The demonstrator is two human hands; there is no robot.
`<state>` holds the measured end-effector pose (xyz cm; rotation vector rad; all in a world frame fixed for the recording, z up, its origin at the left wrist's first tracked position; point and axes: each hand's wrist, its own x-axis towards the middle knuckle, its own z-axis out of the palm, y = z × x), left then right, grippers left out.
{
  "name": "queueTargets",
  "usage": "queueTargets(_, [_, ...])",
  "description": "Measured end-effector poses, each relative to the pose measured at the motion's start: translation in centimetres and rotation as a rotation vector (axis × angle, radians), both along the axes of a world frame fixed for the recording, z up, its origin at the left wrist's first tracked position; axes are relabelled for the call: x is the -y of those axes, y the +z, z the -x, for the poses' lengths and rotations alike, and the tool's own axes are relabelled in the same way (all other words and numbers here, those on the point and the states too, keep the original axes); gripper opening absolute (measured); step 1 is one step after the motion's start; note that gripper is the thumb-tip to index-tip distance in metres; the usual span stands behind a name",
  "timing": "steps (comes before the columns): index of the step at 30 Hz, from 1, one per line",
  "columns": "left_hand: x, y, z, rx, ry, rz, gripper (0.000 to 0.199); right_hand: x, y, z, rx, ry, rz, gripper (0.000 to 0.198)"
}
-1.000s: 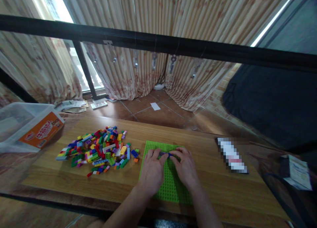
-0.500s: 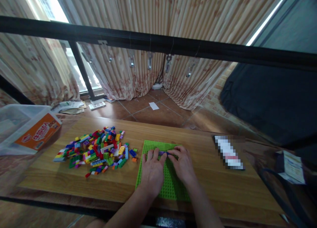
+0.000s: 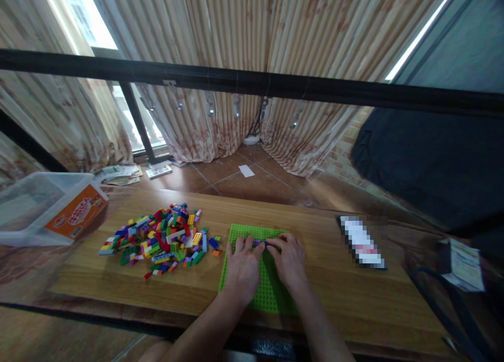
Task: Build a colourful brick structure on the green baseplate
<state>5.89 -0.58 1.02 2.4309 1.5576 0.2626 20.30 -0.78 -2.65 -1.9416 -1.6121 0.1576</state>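
A green studded baseplate [image 3: 271,294] lies on the wooden table under both my hands. Near its far edge, a small purple building brick [image 3: 258,243] with a dark blue end shows between my fingers. My left hand [image 3: 243,265] rests over the plate, fingers bent, thumb and forefinger closed at the brick's left part. From the other side, my right hand [image 3: 289,257] pinches its right end, thumb and forefinger together. My fingers hide most of the brick, so its full length and whether it is one piece cannot be made out.
Left of the plate spreads a heap of loose colourful bricks [image 3: 161,241]. A clear plastic bin [image 3: 35,210] with an orange label stands at the far left. A pixelated phone-like object [image 3: 361,242] lies on the table [image 3: 331,299] at right. A black bar [image 3: 315,86] crosses beyond the table.
My head view has shifted slightly, so the bar sits lower and the bin and brick heap sit further right. Both hands stay at the same brick on the plate.
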Motion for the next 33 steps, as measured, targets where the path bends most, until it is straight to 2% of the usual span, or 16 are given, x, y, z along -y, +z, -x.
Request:
queueTargets(4, [0.2,-0.5,0.4,0.063,-0.008,-0.037,0.052,0.2,-0.4,-0.4,-0.073,0.038,-0.053,0.017])
queueTargets(8, [-0.2,-1.0,0.7,0.183,-0.008,-0.083,0.054,0.4,0.1,-1.8,-0.259,0.074,-0.129,0.028])
queueTargets(13, [-2.3,-1.3,1.7,0.535,0.098,-0.044,0.052,1.2,1.3,-3.8,-0.453,-0.128,-0.194,0.035])
queueTargets(17, [-4.5,-1.1,3.6,0.869,0.223,-0.026,0.040,1.8,1.6,-4.3,-0.496,-0.177,-0.210,0.035])
queueTargets(21, [-5.9,-0.4,5.8,1.131,0.482,0.043,0.031,1.7,1.9,-3.7,-0.401,-0.160,-0.224,0.034])
queueTargets(24, [-6.4,0.3,7.0,1.327,0.609,0.115,0.034,1.6,2.1,-1.7,-0.261,-0.041,-0.219,0.035])
queueTargets(26, [-6.5,0.9,7.6,1.444,0.658,0.166,0.035,1.6,2.0,0.4,-0.160,0.092,-0.169,0.037])
queueTargets(28, [-6.5,1.4,7.9,1.520,0.687,0.188,0.035,1.9,1.5,2.8,-0.027,0.184,-0.057,0.042])
queueTargets(31, [-6.4,1.8,8.1,1.561,0.702,0.189,0.033,2.4,0.5,5.6,0.123,0.190,0.094,0.057])
queueTargets(33, [-6.3,1.9,8.1,1.564,0.710,0.209,0.033,2.7,0.1,6.6,0.182,0.200,0.145,0.066])
